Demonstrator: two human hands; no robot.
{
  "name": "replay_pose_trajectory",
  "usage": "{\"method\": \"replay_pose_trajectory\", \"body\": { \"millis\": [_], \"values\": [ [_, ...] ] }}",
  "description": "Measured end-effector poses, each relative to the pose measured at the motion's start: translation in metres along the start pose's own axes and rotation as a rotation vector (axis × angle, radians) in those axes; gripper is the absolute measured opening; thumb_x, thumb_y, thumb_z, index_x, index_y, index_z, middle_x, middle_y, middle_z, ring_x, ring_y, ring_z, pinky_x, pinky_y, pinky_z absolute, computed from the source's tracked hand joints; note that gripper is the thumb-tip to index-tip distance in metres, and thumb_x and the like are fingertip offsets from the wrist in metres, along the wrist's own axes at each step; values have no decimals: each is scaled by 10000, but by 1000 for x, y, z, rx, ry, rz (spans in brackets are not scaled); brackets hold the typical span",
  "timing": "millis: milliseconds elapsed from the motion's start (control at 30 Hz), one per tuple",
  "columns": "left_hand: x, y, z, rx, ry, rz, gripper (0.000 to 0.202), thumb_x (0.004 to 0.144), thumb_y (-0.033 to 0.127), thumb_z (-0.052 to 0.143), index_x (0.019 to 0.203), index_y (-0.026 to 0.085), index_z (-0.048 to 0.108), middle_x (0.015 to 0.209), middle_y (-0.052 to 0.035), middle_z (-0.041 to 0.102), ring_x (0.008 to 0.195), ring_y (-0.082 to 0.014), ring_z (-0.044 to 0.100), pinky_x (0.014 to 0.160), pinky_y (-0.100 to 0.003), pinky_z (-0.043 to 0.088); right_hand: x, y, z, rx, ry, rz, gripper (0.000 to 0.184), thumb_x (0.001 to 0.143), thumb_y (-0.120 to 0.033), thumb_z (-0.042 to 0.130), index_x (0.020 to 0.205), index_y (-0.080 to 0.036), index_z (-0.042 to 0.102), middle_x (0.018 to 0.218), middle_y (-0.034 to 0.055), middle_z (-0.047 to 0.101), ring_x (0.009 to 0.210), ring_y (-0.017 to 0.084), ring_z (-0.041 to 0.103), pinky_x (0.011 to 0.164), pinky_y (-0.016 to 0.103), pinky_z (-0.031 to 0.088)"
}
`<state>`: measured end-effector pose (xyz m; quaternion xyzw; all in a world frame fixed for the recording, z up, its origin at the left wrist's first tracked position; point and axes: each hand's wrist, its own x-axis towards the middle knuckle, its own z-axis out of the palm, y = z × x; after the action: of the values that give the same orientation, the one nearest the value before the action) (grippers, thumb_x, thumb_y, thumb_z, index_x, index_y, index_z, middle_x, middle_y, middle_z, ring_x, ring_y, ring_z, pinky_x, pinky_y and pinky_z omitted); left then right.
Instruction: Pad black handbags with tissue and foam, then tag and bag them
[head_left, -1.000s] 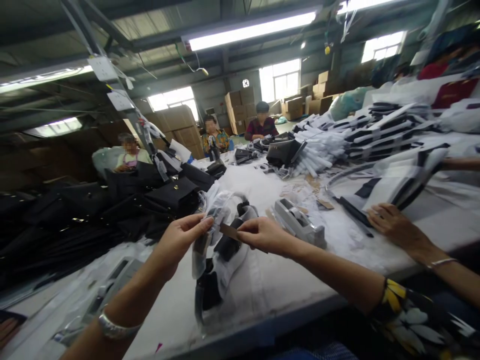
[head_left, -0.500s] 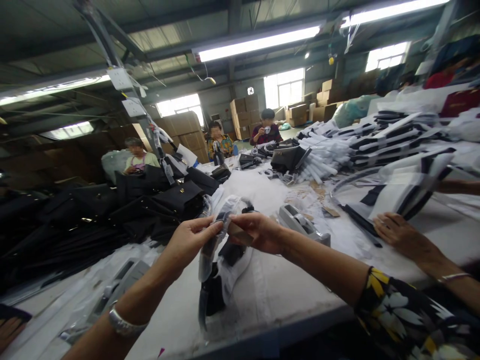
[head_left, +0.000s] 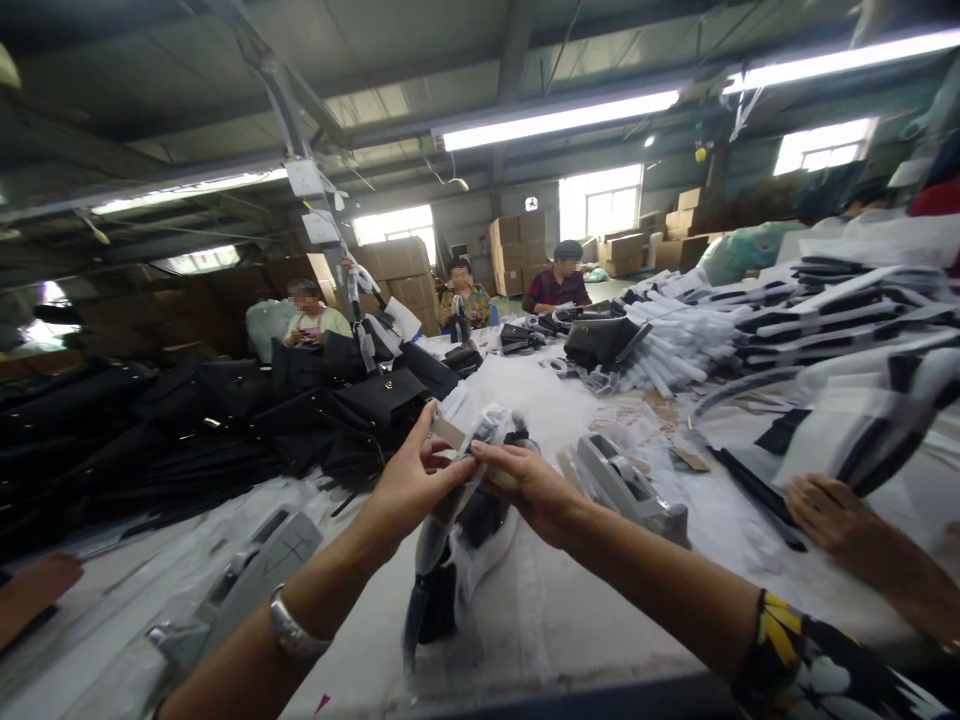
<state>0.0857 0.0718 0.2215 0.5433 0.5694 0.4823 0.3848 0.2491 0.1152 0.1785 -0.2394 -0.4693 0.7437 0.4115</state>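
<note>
Above the table, both my hands meet at a black bag strap (head_left: 433, 540) wrapped in translucent white film, which stands up in a loop. My left hand (head_left: 420, 475), with a silver bracelet on its wrist, has its fingers closed around a small flat brown piece (head_left: 448, 430), like card or tape, beside the strap's upper part. The fingertips of my right hand (head_left: 529, 485) pinch the wrapped strap close to my left thumb. What lies under the right fingers is partly hidden. The strap's black lower end (head_left: 435, 605) rests on the table.
Grey tape dispensers stand on either side, one at right (head_left: 630, 485), one at left (head_left: 247, 575). Black bags (head_left: 225, 400) pile up at left, wrapped straps (head_left: 825, 310) at right. A co-worker's hand (head_left: 840, 525) holds straps at right; another hand (head_left: 37, 590) shows at left.
The brown piece has passed from the right hand's side to the left hand's fingers. My view has turned left, so everything sits further right. A co-worker across the table has lowered a cup.
</note>
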Motion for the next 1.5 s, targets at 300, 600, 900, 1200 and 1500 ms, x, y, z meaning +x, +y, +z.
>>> {"method": "replay_pose_trajectory", "body": {
  "millis": [300,600,900,1200,1500],
  "values": [
    [-3,-10,10,-244,-16,53,1183,663,371,877,1562,298,113,1052,-41,686,922,-198,664,866,-323,493,-1,-10,-12,-1,-74,94,374,785,-440,788,981,-123,751,989,78,734,842,132,656,810,231,490],
    [-1,-15,7,-179,40,100,883,668,414,857,1423,212,445,1148,-73,689,1092,-240,629,961,-343,471,-18,1,-10,277,-121,-50,322,762,-221,794,1067,-138,733,1091,76,714,1047,161,656,1059,282,438],
    [-5,-17,17,21,125,233,648,720,402,797,1286,209,549,1027,-49,694,947,-210,654,912,-365,499,-8,33,25,228,110,-360,273,861,-421,716,987,-179,721,1003,64,721,977,210,649,940,344,482],
    [-22,0,9,106,46,275,387,818,395,690,1148,193,682,1096,-46,738,1046,-229,674,912,-304,508,-5,31,24,84,163,-400,369,857,-441,707,1124,-185,698,1051,56,715,986,206,639,908,314,480],
    [-29,0,13,1014,414,713,248,929,295,565,1077,205,742,1011,-42,772,850,-239,743,679,-289,549,-1,38,27,57,242,-380,361,810,-468,744,994,-162,699,819,10,639,691,117,514,647,239,425]
  ]
}}
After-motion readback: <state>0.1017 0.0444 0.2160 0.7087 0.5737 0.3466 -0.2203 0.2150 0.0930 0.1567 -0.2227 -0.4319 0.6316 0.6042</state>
